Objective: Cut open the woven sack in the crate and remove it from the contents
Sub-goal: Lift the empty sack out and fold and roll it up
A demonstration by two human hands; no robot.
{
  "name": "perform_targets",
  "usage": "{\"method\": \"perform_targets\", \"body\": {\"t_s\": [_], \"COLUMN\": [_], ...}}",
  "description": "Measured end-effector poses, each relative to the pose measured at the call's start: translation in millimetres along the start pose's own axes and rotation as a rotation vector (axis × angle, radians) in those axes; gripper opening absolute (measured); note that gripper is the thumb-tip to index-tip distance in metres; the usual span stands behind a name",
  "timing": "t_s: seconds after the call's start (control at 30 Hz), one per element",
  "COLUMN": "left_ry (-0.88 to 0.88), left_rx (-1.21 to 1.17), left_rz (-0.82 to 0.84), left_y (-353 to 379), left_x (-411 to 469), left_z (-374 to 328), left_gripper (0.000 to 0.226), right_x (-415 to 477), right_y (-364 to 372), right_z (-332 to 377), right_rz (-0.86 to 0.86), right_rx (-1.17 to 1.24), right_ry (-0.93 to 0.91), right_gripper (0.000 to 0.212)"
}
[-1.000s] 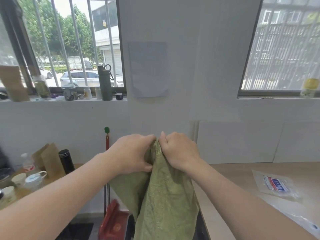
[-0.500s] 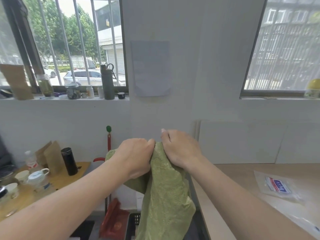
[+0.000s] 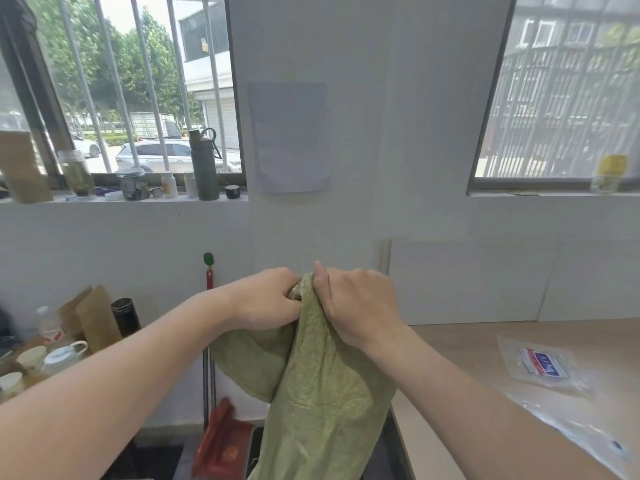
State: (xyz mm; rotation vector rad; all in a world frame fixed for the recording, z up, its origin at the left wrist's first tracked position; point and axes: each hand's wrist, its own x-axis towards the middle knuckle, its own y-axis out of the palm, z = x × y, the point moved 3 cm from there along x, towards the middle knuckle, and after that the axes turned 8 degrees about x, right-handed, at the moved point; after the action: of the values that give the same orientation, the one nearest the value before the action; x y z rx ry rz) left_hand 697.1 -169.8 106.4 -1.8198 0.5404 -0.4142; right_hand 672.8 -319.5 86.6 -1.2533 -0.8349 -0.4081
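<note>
A green woven sack (image 3: pixel 322 389) hangs limp in front of me, held up at chest height before the white wall. My left hand (image 3: pixel 266 299) and my right hand (image 3: pixel 356 303) are side by side, both clenched on the bunched top edge of the sack. The cloth drops between my forearms to the bottom of the frame. A dark crate rim (image 3: pixel 254 452) shows just behind the sack's lower part; what lies inside it is hidden.
A light wooden worktop (image 3: pixel 485 358) runs along the right with clear plastic packets (image 3: pixel 540 365) on it. A red dustpan (image 3: pixel 221 441) and broom handle (image 3: pixel 209 306) stand at the wall. A low table (image 3: pixel 34 375) with cups and a black flask (image 3: pixel 125 317) is on the left.
Both hands have stayed clenched together on the sack's top. A fold of the sack has swung out to the left under my left wrist.
</note>
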Motion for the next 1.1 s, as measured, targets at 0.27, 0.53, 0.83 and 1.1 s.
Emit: {"method": "perform_targets", "body": {"t_s": [0.27,0.53,0.83,1.1], "left_ry": [0.178,0.028,-0.027,-0.048], "left_rx": [0.413,0.593,0.442,0.213], "left_rz": [-0.234,-0.242,-0.146,-0.128], "left_y": [7,18,6,4], "left_x": [-22,-35,-28,-21], "left_z": [2,-6,4,-11], "left_gripper": [0.048,0.030,0.007,0.012], "right_x": [3,5,-7,-14], "right_y": [7,18,-4,-9], "right_z": [-3,0,6,3], "right_rz": [0.253,0.417,0.452,0.531], "right_rx": [0.307,0.611,0.358,0.158], "right_ry": [0.259,0.470,-0.037,-0.178], "right_gripper": [0.063,0.057,0.050,0.040]}}
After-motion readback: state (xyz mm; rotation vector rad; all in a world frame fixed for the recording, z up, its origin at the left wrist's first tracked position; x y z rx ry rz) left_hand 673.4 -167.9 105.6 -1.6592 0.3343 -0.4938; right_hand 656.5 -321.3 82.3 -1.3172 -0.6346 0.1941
